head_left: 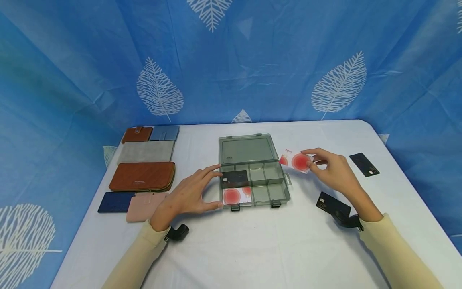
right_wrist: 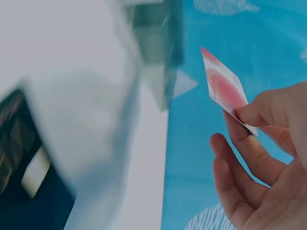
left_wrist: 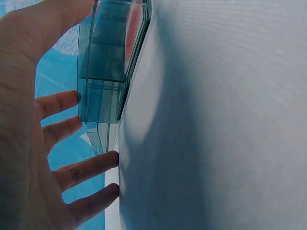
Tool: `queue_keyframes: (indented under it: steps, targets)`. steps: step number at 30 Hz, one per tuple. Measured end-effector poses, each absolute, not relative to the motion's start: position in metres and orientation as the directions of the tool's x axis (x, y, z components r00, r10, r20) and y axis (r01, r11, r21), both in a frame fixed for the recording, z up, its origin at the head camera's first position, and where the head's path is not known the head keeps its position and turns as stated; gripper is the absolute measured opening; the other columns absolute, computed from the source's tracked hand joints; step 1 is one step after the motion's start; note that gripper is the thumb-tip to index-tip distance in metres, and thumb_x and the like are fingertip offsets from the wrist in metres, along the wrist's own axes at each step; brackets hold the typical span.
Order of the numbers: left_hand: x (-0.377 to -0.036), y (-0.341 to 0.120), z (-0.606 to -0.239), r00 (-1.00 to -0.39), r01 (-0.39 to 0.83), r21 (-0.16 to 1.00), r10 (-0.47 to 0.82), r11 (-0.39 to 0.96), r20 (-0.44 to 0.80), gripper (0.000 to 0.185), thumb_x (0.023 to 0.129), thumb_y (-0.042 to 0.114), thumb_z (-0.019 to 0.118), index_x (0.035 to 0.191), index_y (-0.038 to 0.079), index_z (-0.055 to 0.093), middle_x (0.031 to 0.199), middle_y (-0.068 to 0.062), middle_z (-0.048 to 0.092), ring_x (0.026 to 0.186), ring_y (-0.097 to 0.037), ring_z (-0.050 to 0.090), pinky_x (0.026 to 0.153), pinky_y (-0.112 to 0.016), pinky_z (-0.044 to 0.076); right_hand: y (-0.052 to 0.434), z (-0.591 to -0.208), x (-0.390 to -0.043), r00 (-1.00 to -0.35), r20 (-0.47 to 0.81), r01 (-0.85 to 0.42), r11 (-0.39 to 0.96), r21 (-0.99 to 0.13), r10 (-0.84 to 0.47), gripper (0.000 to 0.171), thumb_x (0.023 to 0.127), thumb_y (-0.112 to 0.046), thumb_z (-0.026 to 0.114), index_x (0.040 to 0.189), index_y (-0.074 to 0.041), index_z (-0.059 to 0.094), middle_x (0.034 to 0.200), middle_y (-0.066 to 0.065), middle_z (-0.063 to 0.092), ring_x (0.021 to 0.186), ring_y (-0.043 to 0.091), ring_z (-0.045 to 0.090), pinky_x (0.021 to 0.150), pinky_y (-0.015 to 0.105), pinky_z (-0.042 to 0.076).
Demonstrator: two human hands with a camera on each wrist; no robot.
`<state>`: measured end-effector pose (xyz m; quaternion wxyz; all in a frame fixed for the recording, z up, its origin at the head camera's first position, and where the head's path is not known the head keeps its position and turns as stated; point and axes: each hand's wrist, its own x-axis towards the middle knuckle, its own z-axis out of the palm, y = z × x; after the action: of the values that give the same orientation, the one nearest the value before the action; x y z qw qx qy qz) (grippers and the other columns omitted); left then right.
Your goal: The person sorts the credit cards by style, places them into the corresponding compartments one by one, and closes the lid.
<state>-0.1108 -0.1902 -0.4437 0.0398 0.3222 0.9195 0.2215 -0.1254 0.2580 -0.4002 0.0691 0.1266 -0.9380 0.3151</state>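
Right grip: my right hand (head_left: 333,170) pinches the white card with the red disc (head_left: 297,161) between thumb and forefinger, right of frame centre, lifted off the table (head_left: 252,241); the other fingers hang loose.
Left grip: my left hand (head_left: 189,192) lies spread, fingers straight, thumb and fingertips touching the left wall of the grey compartment box (head_left: 252,182); it clamps nothing.
Card's place: just beside the box's right edge, level with the hinge line; the lid stands open behind.
Key relation: the box lies to the left of the held card, in the middle of the frame. The card's long axis runs roughly left to right, along the box's long side. My right hand is the nearer one to the right-hand cells, which look empty.
Box contents: a black card (head_left: 234,178) and a red-disc card (head_left: 236,196) sit in the left cells.
Loose cards: one black card (head_left: 363,164) at far right, another (head_left: 332,204) just under my right wrist.
Wallets: a stack of wallets (head_left: 142,174) at left of frame, well apart from the box.
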Motion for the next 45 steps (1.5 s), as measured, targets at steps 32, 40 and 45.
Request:
queue_keyframes:
  steps: [32,40,45]
  targets:
    - [-0.112,-0.19,-0.444,-0.793,0.567,0.436,0.606,0.699,0.059,0.09,0.085,0.064,0.08,0.156,0.016,0.052,0.174,-0.007,0.034,0.15,-0.035,0.049,0.109,-0.061,0.051,0.158,-0.421,-0.097,-0.86,0.183,-0.468,0.595,-0.654,-0.476,0.032,0.098,-0.003,0.076,0.127,-0.018,0.078,0.094,-0.006,0.075,0.078,0.008,0.068,0.067,0.03,0.051]
    - [-0.112,-0.19,-0.443,-0.789,0.57,0.429,0.613,0.701,0.046,0.093,0.086,0.065,0.079,0.159,0.017,0.05,0.175,-0.006,0.033,0.149,-0.035,0.049,0.108,-0.06,0.053,0.148,-0.429,-0.091,-0.853,0.183,-0.482,0.604,-0.635,-0.488,0.036,0.096,-0.004,0.078,0.127,-0.021,0.078,0.108,-0.004,0.08,0.086,0.008,0.072,0.071,0.031,0.05]
    - [-0.112,-0.191,-0.442,-0.786,0.572,0.427,0.617,0.7,0.042,0.093,0.085,0.064,0.079,0.16,0.017,0.05,0.175,-0.007,0.032,0.148,-0.036,0.05,0.105,-0.06,0.054,0.144,-0.432,-0.089,-0.852,0.194,-0.491,0.611,-0.621,-0.487,0.034,0.096,-0.005,0.08,0.126,-0.022,0.079,0.108,-0.003,0.081,0.089,0.01,0.074,0.07,0.03,0.052]
